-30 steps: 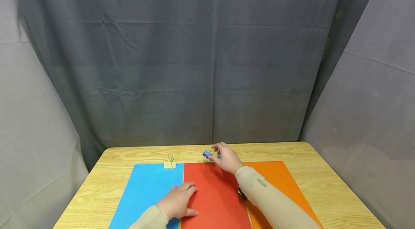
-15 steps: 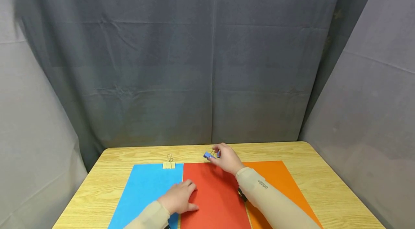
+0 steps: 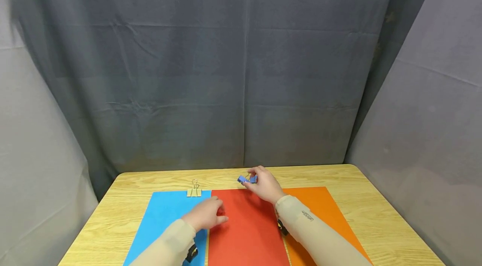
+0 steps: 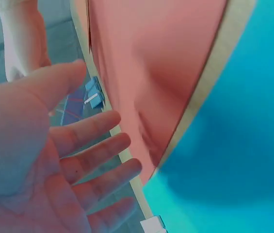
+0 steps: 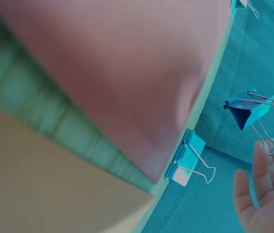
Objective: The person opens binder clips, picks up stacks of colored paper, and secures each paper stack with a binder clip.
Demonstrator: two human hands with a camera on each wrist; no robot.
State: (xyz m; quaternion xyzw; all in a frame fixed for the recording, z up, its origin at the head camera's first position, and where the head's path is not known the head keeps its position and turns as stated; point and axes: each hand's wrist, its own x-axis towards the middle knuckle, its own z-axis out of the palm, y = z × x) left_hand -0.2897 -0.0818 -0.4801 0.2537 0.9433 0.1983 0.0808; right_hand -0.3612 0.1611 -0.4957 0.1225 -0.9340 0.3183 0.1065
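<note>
My right hand (image 3: 264, 185) is over the red sheet's far edge, pinching the wire handles of a blue binder clip (image 5: 247, 109) between thumb and fingers. The clip hangs off the sheet. A second blue binder clip (image 5: 187, 158) sits at the far edge of the red sheet (image 3: 241, 236), partly behind my fingers in the head view. My left hand (image 3: 205, 214) hovers over the border of the red and blue sheets, holding nothing, fingers spread and nearly straight in the left wrist view. A yellow binder clip (image 3: 194, 191) grips the far edge of the blue sheet (image 3: 162, 220).
An orange sheet (image 3: 312, 205) lies right of the red one, partly under my right sleeve. All lie on a wooden table (image 3: 376, 216), whose far edge meets a grey curtain (image 3: 188, 90). Pale cloth panels (image 3: 414, 132) stand at both sides.
My left hand has lifted from the sheets and moved away from me, its sleeve following. My right hand keeps the clip in nearly the same place.
</note>
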